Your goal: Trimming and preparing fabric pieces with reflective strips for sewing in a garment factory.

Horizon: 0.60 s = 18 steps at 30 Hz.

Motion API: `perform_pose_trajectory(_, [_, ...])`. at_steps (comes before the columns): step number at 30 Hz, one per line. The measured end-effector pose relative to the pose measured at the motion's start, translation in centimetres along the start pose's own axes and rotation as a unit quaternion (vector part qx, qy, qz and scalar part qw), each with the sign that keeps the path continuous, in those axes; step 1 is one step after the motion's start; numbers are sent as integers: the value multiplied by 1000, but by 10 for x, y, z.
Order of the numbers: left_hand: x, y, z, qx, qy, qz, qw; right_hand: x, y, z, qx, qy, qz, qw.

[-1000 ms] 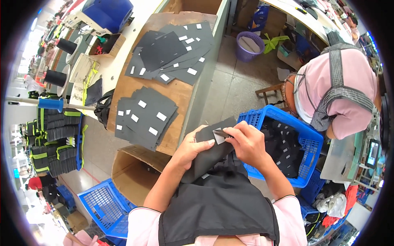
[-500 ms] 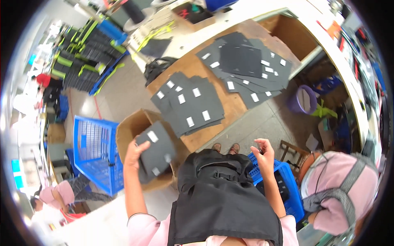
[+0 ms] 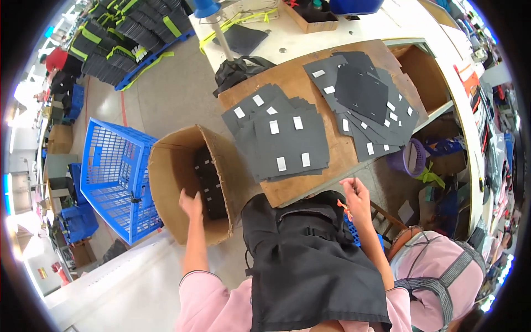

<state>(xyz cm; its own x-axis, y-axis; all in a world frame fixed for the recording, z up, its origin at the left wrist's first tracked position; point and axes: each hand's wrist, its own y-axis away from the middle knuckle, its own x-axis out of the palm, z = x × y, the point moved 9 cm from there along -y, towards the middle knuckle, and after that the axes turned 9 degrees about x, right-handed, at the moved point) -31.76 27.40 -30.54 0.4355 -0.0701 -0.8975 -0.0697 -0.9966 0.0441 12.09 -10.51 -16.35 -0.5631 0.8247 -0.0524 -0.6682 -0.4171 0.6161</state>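
Note:
My left hand (image 3: 191,205) reaches over the mouth of a cardboard box (image 3: 166,166), thumb and fingers apart, holding nothing. Inside the box lie dark panels (image 3: 212,195) with small white patches, close beside the fingers. My right hand (image 3: 358,202) is closed around a small orange-handled tool (image 3: 344,210) that looks like snips; the fingers partly cover it. This hand is just off the near edge of a brown board (image 3: 338,149). Dark grey panels (image 3: 287,141) with white patches lie overlapping on the board's left part, and another fanned pile (image 3: 362,94) lies on its right.
A blue plastic basket (image 3: 119,177) stands left of the box. A person in pink (image 3: 442,271) is close on my right. Under the table is a purple bin (image 3: 408,157). Stacked dark pieces with yellow-green strips (image 3: 119,39) sit on a blue pallet at far left.
My left hand has let go of the grey panel it held over the box. The orange-handled tool now shows in my right hand. The whole view has shifted.

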Motion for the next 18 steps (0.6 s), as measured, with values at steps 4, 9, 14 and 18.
perform_pose_trajectory(4, [23, -7, -204, 174, 221, 33, 959, 0, -24, 6, -12, 10, -11, 1000])
perform_pose_trajectory(9, [97, 29, -301, -51, 549, 324, 769, 13, -85, -11, -93, 80, -69, 990])
perform_pose_trajectory(14, [76, 44, -317, 55, 491, 208, 844, 50, -106, 19, -119, 281, -94, 948])
perform_pose_trajectory(18, [44, 50, -326, 126, 302, 78, 942, 59, -108, 34, -123, 330, -97, 931])
